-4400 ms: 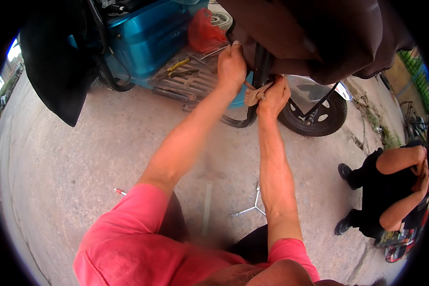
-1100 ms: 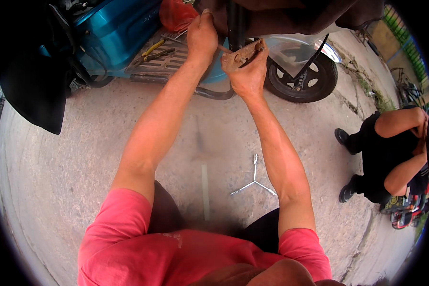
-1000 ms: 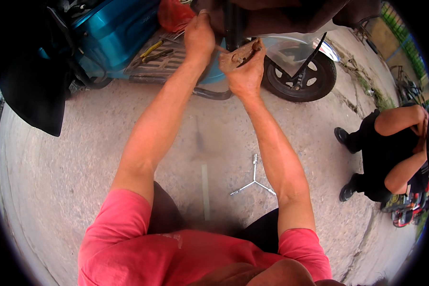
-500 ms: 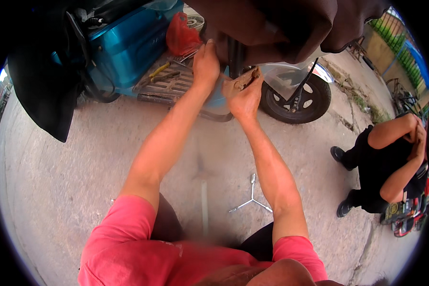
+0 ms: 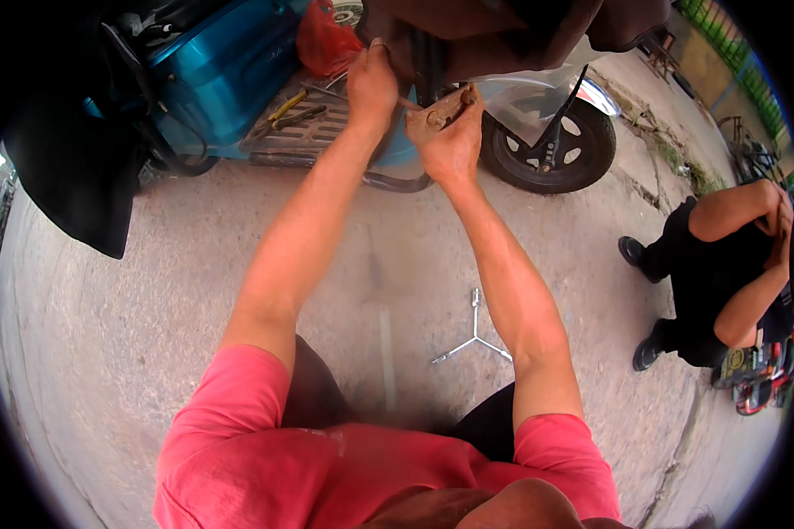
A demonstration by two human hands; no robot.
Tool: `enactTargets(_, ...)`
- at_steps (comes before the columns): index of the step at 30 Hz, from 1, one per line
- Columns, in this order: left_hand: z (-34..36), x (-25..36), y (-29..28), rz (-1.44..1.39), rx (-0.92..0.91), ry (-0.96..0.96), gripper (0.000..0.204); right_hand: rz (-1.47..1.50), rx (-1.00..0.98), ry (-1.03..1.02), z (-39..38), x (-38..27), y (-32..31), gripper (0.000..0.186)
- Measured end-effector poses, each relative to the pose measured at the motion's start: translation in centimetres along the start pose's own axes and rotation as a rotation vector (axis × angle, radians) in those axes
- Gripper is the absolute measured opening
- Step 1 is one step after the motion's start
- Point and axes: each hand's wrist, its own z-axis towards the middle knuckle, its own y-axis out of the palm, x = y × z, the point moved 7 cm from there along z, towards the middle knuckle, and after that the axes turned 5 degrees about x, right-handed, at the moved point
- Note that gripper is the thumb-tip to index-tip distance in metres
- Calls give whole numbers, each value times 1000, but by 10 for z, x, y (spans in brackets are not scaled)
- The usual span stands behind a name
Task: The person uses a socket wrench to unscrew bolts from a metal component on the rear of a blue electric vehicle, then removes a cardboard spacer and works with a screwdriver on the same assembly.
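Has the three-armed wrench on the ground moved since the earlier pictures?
No. The three-armed wrench lies at the same place on the concrete, between the person's right forearm and the scooter's front wheel; only the camera shifted.

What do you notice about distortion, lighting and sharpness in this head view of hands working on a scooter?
Head view: fisheye bends the concrete ground toward a black rim; soft daylight, faint shadow under the three-armed wrench; the left hand and the right hand, holding a rusty part, look fairly sharp; edges smear.
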Motion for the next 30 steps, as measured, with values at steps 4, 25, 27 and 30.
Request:
enactTargets(4, 5, -10, 0, 34, 5, 20, 46, 10, -34, 30, 1, -6, -4, 81)
enactTargets(25, 5, -10, -2, -58, -67, -171, 41, 173, -25, -9, 1, 7, 3, 91)
enactTargets(27, 4, -12, 0, -95, -55, -181, 41, 153, -17, -20, 1, 7, 3, 92)
enactTargets(30, 6, -16, 1, -102, -68, -197, 42, 90, 3, -17, 2, 6, -1, 98)
